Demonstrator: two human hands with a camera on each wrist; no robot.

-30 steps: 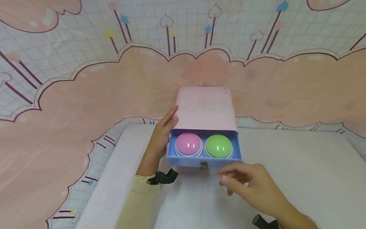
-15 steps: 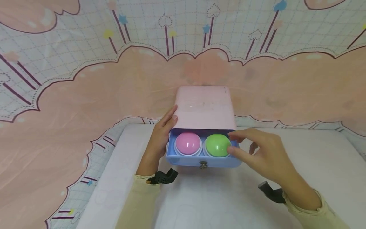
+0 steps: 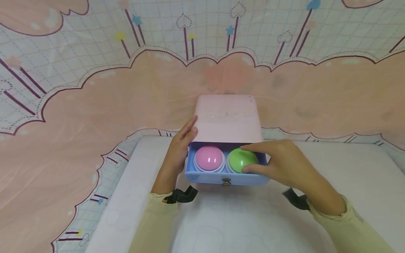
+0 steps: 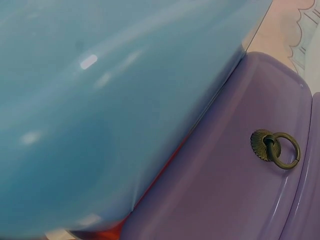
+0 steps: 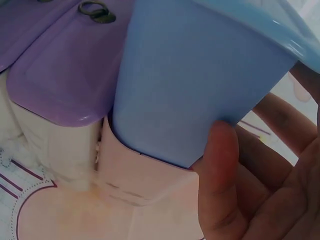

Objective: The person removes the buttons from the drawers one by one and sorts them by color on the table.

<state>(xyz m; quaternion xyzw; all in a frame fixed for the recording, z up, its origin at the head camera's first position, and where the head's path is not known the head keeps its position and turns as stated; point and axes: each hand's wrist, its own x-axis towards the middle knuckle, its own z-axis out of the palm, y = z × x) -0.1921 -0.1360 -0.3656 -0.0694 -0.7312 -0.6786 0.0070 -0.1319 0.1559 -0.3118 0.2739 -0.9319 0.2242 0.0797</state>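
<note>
A small pink cabinet point(image 3: 227, 119) has its blue drawer point(image 3: 202, 178) pulled out, with a metal ring pull point(image 3: 226, 182) on the front. Two round white-based containers sit side by side in the drawer: one with a pink domed top point(image 3: 209, 158), one with a green domed top point(image 3: 238, 160). My right hand point(image 3: 283, 161) pinches the green-topped container, thumb at its front and fingers at its back. Against the cabinet's left side rests my left hand point(image 3: 178, 151), fingers extended. In the right wrist view, my thumb point(image 5: 222, 165) shows beside the blue drawer's side.
Below the blue drawer is a purple drawer front point(image 4: 225, 150) with a brass ring point(image 4: 285, 150). More purple drawer fronts point(image 5: 65, 65) show in the right wrist view. The cabinet stands on a white tabletop point(image 3: 221, 225), before a patterned cloth point(image 3: 133, 91).
My right hand has risen from below the drawer's front right corner, come over its right side, and closed its fingers around the green-topped container. My left hand has stayed in place.
</note>
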